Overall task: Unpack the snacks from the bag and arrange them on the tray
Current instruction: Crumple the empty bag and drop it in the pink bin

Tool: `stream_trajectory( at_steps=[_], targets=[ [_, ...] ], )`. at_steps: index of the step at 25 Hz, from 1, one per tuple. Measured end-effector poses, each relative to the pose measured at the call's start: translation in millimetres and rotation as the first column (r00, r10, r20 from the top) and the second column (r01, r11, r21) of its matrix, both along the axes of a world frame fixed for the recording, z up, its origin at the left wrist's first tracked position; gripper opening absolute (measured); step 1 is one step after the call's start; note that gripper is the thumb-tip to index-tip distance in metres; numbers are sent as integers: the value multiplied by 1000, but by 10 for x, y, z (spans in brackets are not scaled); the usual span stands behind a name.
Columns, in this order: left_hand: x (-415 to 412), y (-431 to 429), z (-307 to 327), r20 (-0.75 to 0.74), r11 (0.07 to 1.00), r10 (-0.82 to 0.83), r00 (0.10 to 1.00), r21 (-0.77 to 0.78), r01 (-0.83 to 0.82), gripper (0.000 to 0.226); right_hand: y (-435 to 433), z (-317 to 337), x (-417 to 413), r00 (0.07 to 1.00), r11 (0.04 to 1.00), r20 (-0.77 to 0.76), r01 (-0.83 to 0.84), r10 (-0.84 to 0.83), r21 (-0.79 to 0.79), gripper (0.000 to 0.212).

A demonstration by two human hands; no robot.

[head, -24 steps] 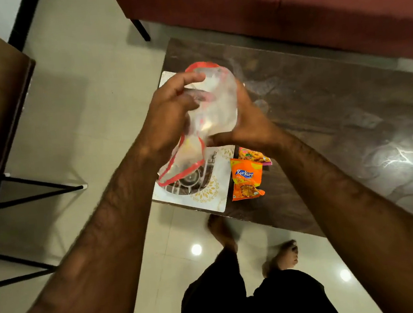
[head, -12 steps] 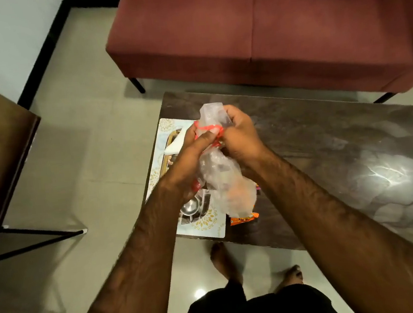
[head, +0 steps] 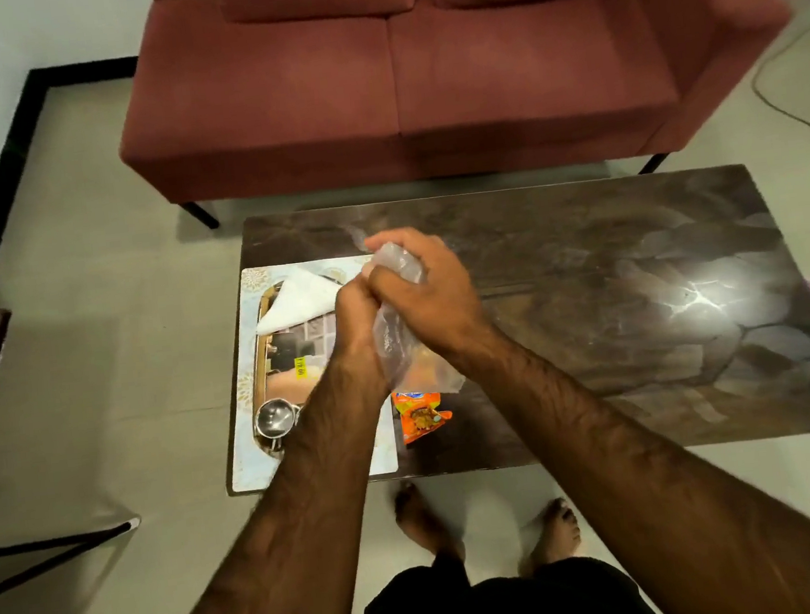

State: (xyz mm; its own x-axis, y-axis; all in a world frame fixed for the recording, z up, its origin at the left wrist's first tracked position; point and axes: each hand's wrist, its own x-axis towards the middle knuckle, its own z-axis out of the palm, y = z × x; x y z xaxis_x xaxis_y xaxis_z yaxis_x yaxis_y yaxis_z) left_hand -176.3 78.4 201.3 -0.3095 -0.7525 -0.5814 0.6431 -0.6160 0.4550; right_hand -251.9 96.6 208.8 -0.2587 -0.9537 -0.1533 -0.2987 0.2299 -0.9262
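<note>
- The right hand [head: 429, 299] was clenched over the upper part of the clear plastic bag [head: 404, 342], squeezing it into a tight wad, where half a second before the bag hung loosely below both hands with its red-trimmed mouth pinched between them.
- The left hand [head: 358, 306] was closed against the right one, gripping the same wad from the other side; its fingers were mostly hidden behind the right hand.
- The red trim no longer showed; only crumpled clear film stuck out above the knuckles and trailed down between the wrists.
- An orange tint showed through the lower film, but whether that was something left inside or the packet behind it could not be told.
- By that look the bag was being scrunched up as spent, so the unpacking step was probably finished or nearly so.
- The orange Kurkure snack packet [head: 422, 415] lay on the dark marble-patterned counter [head: 618, 309], just beside the right edge of the placemat [head: 250, 423], not on the tray.
- The steel tray [head: 262, 367] sat on the placemat at the counter's left end, carrying a folded white napkin [head: 300, 300] and a small steel bowl [head: 274, 418].
- Judged from this, the arranging was not yet done: the packet still had to go onto the tray.
</note>
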Motion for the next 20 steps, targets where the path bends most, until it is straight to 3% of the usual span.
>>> stream_trajectory(
  at_steps=[3, 6, 9, 11, 14, 17, 20],
  targets=[
    [-481, 208, 122, 189, 987, -114, 975, -92, 133, 45, 141, 16, -403, 957, 959, -68, 283, -284, -15, 24],
    [-881, 565, 113, 497, 886, -96, 863, -352, 301, 55, 339, 89, -842, 929, 926, -11, 367, -369, -93, 18],
    [-1281, 1003, 105, 535, 780, -44, 843, -509, 364, 46, 633, 180, -1278, 870, 866, -31, 485, -492, -119, 23],
    [-1645, 1180, 143, 598, 808, 37, 800, -489, 328, 34, 878, 234, -1560, 838, 838, 6, 545, -545, -30, 27],
    [-2162, 1300, 213, 681, 875, 110, 724, -412, 254, 22, 1305, 334, -1904, 863, 864, 47, 500, -503, 54, 36],
    [-2593, 1449, 196, 708, 869, -70, 702, -303, 392, 28, 1779, 373, -2278, 913, 916, -80, 399, -400, -30, 28],
    [-2952, 1534, 191, 591, 867, -263, 762, -201, 455, 27, 2127, 394, -2656, 940, 961, -213, 242, -266, -132, 47]
  ],
)
